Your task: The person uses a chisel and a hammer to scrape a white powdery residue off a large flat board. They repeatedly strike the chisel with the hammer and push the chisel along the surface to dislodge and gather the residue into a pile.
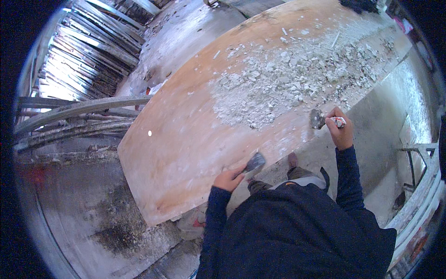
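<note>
My left hand (227,179) is closed on a broad, dark grey scraper (255,162), held at the near edge of a large tan board (172,144). The scraper's handle is hidden in my grip. Farther right, the fingers of my right hand (340,130) wrap the red-and-white handle of a second scraper (317,119). Its stained, wide blade points left, over or against the board's near edge; contact cannot be made out. Beyond both hands, broken whitish flakes (283,83) lie in a thick spread across the board.
Long bars and poles (88,51) are stacked at the far left. Curved beams (83,111) reach toward the board's left end. A whitish metal frame (423,186) stands at the right. Dark debris (123,223) marks the dusty floor at lower left.
</note>
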Demonstrator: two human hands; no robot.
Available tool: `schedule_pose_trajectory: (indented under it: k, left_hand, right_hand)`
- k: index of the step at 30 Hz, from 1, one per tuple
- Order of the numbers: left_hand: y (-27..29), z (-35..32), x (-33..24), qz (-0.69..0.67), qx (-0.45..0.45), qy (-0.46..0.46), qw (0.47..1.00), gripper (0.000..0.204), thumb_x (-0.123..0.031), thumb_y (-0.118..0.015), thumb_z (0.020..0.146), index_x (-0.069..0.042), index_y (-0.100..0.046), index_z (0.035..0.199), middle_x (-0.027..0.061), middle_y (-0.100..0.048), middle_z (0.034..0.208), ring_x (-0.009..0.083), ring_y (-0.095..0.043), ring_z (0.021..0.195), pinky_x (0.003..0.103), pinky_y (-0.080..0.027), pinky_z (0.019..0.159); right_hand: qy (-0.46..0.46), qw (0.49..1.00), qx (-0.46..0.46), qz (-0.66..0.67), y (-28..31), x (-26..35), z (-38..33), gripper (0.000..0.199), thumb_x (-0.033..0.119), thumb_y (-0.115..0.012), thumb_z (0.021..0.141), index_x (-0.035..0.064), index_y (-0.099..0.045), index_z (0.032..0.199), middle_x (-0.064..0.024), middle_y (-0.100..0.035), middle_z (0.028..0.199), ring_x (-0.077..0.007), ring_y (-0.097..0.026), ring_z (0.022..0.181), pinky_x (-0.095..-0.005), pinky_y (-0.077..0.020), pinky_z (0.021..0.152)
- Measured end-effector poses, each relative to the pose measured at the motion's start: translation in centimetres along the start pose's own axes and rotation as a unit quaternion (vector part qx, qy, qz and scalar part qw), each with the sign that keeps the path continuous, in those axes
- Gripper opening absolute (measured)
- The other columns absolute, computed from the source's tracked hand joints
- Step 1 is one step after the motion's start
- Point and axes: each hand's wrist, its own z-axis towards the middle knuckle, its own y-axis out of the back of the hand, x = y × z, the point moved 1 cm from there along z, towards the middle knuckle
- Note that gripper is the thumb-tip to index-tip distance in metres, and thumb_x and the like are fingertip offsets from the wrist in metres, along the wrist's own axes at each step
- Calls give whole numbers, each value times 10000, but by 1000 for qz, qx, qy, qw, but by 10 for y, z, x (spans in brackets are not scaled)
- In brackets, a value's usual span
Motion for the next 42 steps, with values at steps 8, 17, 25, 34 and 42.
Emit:
schedule_pose_trajectory:
  k: [8,17,25,34,42]
  left_hand:
    - [-27,40,-43,51,-8,-61,997,436,-344,-446,825,-262,-402,1251,171,-598,912,326,-575,839,391,-460,717]
    - [-4,26,-32,98,19,-64,993,418,-313,-465,814,-258,-437,1227,163,-604,868,333,-585,783,416,-463,686]
    - [-38,82,-101,126,36,-55,990,414,-324,-458,819,-294,-425,1230,183,-599,792,342,-586,740,423,-465,652]
    - [-48,78,-112,81,21,-40,996,409,-316,-450,826,-258,-427,1231,193,-591,788,352,-575,746,431,-457,654]
    - [-49,77,-115,95,44,-17,994,421,-332,-444,822,-261,-420,1237,209,-590,831,359,-575,782,432,-457,685]
  right_hand:
    - [5,1000,-15,-4,2,1,-12,102,125,-558,727,55,-488,702,-37,-477,526,-105,-467,490,-260,-363,465]
    - [-66,998,-21,-1,21,-5,-19,114,112,-563,722,29,-492,689,-17,-457,591,-86,-432,567,-238,-340,520]
    - [-16,999,-50,0,25,-7,-11,100,139,-549,736,64,-497,695,-47,-496,535,-125,-495,493,-266,-380,470]
    - [-12,999,-33,22,56,-24,-1,93,125,-553,734,58,-497,700,-46,-503,536,-120,-495,489,-262,-384,473]
    - [-6,999,-32,22,81,-40,5,88,113,-559,729,52,-500,704,-32,-487,540,-102,-472,498,-246,-370,475]
